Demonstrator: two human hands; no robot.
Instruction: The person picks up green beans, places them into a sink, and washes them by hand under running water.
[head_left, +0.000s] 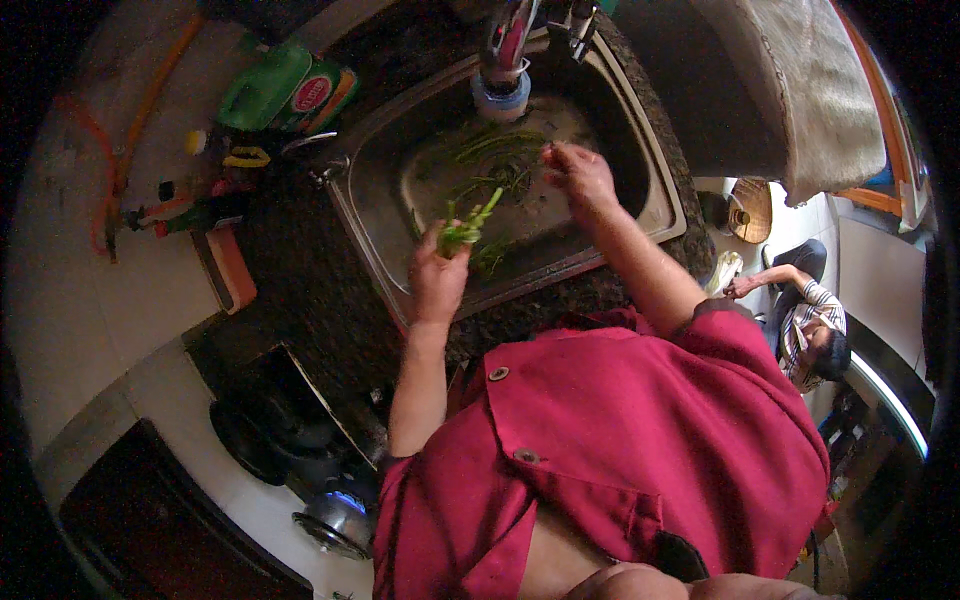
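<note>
My left hand (437, 281) grips a small bunch of green vegetable stems (465, 231), their cut-looking ends pointing up and to the right. It is over the near left part of a steel sink (427, 187). My right hand (585, 176) is above the sink's right side with its fingers curled and tips drawn together. Whether anything small is pinched there cannot be made out. More green stems (499, 144) lie on the sink floor, around the drain and towards the far side. A few leafy bits (491, 255) lie near the front wall, beside my left hand.
A faucet (514, 45) with a pale blue-white nozzle (501, 94) hangs over the sink's far side. Left of it stands a green bottle (270, 90). A lit gas burner (334, 517) is at lower left. On the right, another person (814, 322) sits low, a hand near pale vegetables (724, 271).
</note>
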